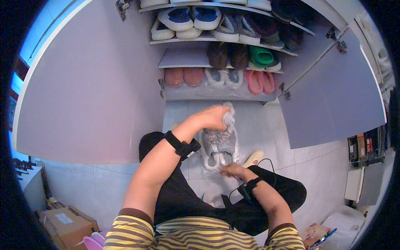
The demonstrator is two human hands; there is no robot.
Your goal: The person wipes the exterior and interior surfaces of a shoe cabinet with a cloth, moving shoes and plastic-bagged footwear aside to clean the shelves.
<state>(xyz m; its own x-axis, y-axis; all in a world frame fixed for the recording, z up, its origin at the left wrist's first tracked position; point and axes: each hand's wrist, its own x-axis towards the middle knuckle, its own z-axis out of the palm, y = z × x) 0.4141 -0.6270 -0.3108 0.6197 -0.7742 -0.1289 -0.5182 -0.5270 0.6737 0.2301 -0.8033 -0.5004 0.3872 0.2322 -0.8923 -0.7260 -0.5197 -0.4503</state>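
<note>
A clear plastic bag [229, 120] holds a pair of grey slippers [218, 141] with white fluffy edging. It is held low over the tiled floor, between my bent legs. My left hand [215, 117] grips the bunched plastic at the far end of the bag. At the near end, my right hand [232, 171] pinches the bag beside the slippers' heels; its fingers are slightly blurred. Directly beyond my hands stands an open shoe cabinet [218, 95]. On its bottom level are dusty-pink slippers [183, 77], white-edged slippers [223, 78] in plastic, and pink slippers [261, 82].
The left cabinet door [84, 87] and right cabinet door [334, 93] both stand wide. Shelves above carry white shoes [190, 18], brown boots [226, 55] and green clogs [262, 57]. A cardboard box [67, 223] sits at lower left, near a pink plastic item [94, 241].
</note>
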